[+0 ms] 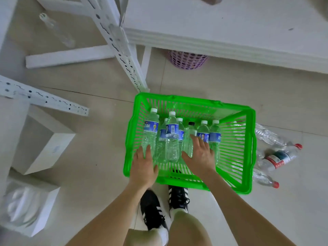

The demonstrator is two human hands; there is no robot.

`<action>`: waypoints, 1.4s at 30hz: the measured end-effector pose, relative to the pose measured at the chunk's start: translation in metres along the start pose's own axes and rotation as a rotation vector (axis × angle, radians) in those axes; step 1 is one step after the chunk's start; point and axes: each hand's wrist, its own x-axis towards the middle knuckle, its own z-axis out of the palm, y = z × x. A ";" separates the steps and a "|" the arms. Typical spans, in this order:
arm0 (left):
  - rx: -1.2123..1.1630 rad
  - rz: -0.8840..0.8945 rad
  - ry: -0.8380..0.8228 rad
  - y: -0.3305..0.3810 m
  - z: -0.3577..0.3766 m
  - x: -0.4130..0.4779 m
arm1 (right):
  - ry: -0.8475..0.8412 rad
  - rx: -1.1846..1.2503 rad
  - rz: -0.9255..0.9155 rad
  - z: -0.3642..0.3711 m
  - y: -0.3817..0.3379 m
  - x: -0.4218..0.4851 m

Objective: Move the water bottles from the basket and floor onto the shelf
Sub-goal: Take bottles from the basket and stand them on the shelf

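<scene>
Reaching down into the green basket (177,98), as the head view shows, the person has both hands at the near ends of the water bottles. The left hand (143,163) lies with straight fingers against the base of the leftmost bottle (150,134). The right hand (200,154) is spread over the lower body of the black-capped bottle (189,139) and its white-capped neighbour. Neither hand has closed round anything; both are released.

The bottles' long axes run away from the hands, with bases toward the basket's near wall and caps toward its far wall. A grasp will likely mean wrapping a body from the side. The left hand is nearer the leftmost bottle, the right hand nearer the black-capped bottle.

Inside the basket seven bottles can be counted plainly: six white-capped, one black-capped. An eighth cap may hide behind the leftmost bottle.

On the floor just right of the basket lie at least three more: a red-labelled bottle (280,158), a small red-capped bottle (264,178) and a crumpled clear bottle (266,135). Beyond the basket's far wall is the white shelf (221,23).
</scene>
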 end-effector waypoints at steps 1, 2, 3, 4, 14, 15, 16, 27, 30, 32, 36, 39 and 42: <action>-0.029 -0.022 -0.002 -0.004 0.010 0.014 | -0.016 0.030 0.000 0.014 0.002 0.014; -0.054 -0.040 -0.001 -0.007 0.020 0.027 | -0.034 0.064 -0.002 0.027 0.005 0.027; -0.078 -0.058 0.000 -0.009 0.028 0.040 | -0.054 0.101 0.000 0.039 0.007 0.039; -0.104 -0.081 0.003 -0.010 0.035 0.051 | -0.073 0.143 0.011 0.050 0.008 0.051; -0.219 -0.261 0.179 -0.004 0.075 0.124 | -0.117 0.561 0.176 0.108 0.018 0.146; -0.247 -0.263 0.169 -0.005 0.078 0.127 | -0.120 0.563 0.186 0.110 0.017 0.154; -0.297 -0.259 0.148 -0.007 0.080 0.131 | -0.122 0.550 0.192 0.113 0.015 0.161; -0.461 -0.244 0.157 -0.013 0.086 0.138 | -0.080 0.512 0.292 0.115 0.002 0.180; -0.510 -0.262 0.111 -0.015 0.085 0.136 | -0.049 0.621 0.316 0.113 0.010 0.173; -0.532 -0.274 0.064 -0.017 0.085 0.133 | -0.066 0.735 0.331 0.112 0.016 0.167; -0.604 -0.292 -0.025 -0.019 0.083 0.121 | -0.121 0.966 0.339 0.107 0.029 0.152; -0.711 -0.342 -0.076 -0.020 0.079 0.108 | -0.164 1.098 0.341 0.101 0.034 0.138; -0.827 -0.393 -0.101 -0.017 0.070 0.091 | -0.171 1.139 0.346 0.093 0.035 0.122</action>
